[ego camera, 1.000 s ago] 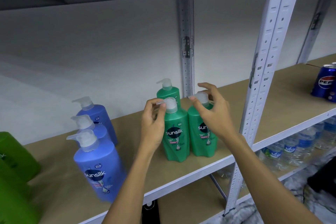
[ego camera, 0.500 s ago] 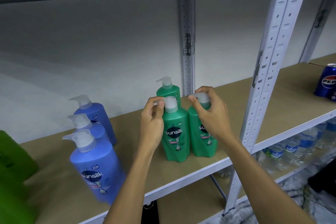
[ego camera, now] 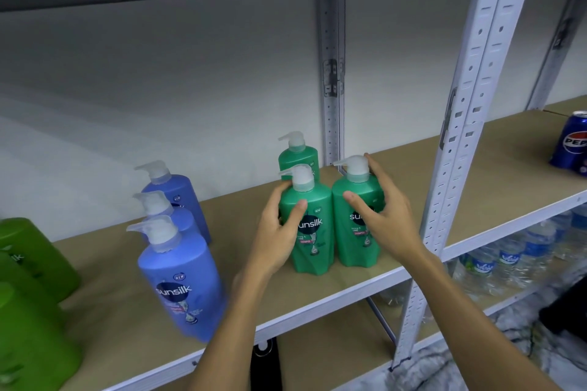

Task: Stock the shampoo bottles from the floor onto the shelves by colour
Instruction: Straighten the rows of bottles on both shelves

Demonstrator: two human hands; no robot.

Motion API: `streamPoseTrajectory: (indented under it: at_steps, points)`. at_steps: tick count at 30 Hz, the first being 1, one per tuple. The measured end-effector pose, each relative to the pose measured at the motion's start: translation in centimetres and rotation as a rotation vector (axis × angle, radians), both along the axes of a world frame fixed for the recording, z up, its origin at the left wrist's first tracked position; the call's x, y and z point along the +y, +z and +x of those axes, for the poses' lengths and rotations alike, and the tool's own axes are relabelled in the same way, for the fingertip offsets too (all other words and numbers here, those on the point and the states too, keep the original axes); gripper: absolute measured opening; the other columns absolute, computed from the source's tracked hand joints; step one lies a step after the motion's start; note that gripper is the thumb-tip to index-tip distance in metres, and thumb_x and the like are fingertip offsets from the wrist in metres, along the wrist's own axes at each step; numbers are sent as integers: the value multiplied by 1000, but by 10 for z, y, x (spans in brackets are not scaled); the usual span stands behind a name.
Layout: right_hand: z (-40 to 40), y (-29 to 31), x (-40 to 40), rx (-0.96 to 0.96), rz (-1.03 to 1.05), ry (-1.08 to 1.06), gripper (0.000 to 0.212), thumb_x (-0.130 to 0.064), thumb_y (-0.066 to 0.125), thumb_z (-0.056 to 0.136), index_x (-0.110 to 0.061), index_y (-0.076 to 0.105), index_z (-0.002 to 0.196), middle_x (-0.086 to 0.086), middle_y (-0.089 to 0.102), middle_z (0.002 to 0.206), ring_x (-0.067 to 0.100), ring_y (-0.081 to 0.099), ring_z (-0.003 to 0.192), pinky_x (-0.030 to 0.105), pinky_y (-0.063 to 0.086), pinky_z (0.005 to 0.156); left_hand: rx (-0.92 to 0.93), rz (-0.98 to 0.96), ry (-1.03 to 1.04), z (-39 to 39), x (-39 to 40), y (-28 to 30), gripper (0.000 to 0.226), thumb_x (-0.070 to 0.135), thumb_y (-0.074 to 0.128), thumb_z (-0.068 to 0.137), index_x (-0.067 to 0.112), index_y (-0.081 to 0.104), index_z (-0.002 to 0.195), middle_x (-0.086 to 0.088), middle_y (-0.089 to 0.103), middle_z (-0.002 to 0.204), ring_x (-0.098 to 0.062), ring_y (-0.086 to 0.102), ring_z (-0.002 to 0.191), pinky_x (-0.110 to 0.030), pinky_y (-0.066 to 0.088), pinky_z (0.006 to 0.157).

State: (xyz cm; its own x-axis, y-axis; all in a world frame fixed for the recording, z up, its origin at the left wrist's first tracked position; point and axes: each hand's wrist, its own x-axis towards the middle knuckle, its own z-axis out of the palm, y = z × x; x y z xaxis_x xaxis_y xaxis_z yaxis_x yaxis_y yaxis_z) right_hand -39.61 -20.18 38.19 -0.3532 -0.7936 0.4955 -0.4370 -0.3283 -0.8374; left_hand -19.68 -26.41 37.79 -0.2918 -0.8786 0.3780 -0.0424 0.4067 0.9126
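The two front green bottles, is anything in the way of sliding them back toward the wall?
Partly. A third green bottle stands directly behind the left front bottle, held by the left hand. Behind the right front bottle, under the right hand, the shelf looks bare.

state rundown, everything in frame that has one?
left hand: gripping front-left green bottle
right hand: gripping front-right green bottle
rear green bottle: upright, untouched
blue bottles: three, upright, in a row
lime green bottles: far left, on shelf
Pepsi can: upright
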Motion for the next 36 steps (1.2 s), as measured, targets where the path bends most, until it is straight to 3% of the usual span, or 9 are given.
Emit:
streamPoseTrajectory:
  at_steps: [3, 6, 9, 14, 18, 22, 26, 29, 36]
  points:
    - [-10, -11, 7, -17, 50, 46, 73, -58, 75, 80, -41, 45, 145, -12, 56, 139, 11, 56, 127, 44, 51, 104, -86, -9, -36, 8, 4, -13, 70, 17, 69, 83, 28, 41, 146, 2, 63, 133, -16, 63, 121, -45, 50, 106]
    - [-17, -13, 16, -34, 65, 97, 69, -33, 81, 83, -48, 44, 139, -17, 58, 130, 5, 62, 116, 26, 56, 95, -155, -60, -23, 14, 3, -21, 87, 8, 71, 78, 40, 34, 150, 1, 60, 137, -19, 60, 125, -46, 50, 106]
    - [-22, -13, 21, -22, 109, 146, 74, -22, 83, 81, -60, 40, 128, -27, 54, 124, 4, 61, 116, 11, 53, 86, -99, -48, -22, 16, 1, -21, 90, -6, 75, 78, 45, 41, 145, 1, 65, 130, -16, 66, 118, -38, 53, 103]
    - [-27, -17, 20, -50, 125, 191, 79, -10, 83, 80, -55, 43, 131, -41, 60, 112, 19, 62, 121, 13, 55, 81, -48, -31, 26, 6, -1, -21, 87, -8, 79, 78, 39, 45, 144, 5, 65, 129, -5, 64, 117, -30, 52, 103]
    - [-28, -15, 18, -35, 125, 195, 81, -13, 84, 80, -66, 41, 124, -42, 58, 117, 19, 59, 127, 29, 55, 98, -83, -50, 70, -1, -16, -21, 84, 0, 82, 79, 33, 44, 145, 18, 59, 132, 9, 58, 117, -28, 50, 106]
    - [-33, -15, 18, -22, 154, 201, 79, -18, 84, 80, -65, 41, 126, -38, 58, 122, 13, 58, 126, 34, 53, 102, -101, -71, 96, -8, -32, -24, 84, 4, 85, 77, 33, 44, 144, 19, 60, 127, 4, 61, 114, -35, 53, 103]
    - [-42, -13, 17, -62, 163, 239, 78, -17, 85, 78, -58, 44, 129, -22, 58, 130, 20, 62, 122, 20, 57, 86, -106, -80, 102, -17, -44, -27, 86, 8, 87, 75, 34, 44, 145, 15, 63, 123, -5, 66, 110, -40, 56, 99]
    - [-42, -13, 14, -60, 154, 260, 77, -15, 85, 79, -57, 44, 129, -23, 56, 127, 19, 63, 118, 11, 54, 76, -101, -80, 107, -19, -50, -27, 86, 10, 87, 76, 33, 44, 146, 15, 63, 122, -1, 66, 107, -38, 56, 98]
    - [-46, -17, 14, -47, 159, 277, 81, -17, 85, 78, -60, 41, 130, -21, 56, 124, 18, 63, 119, 15, 57, 81, -105, -113, 122, -21, -55, -26, 87, 10, 89, 73, 31, 44, 144, 7, 66, 121, -4, 67, 106, -34, 57, 96]
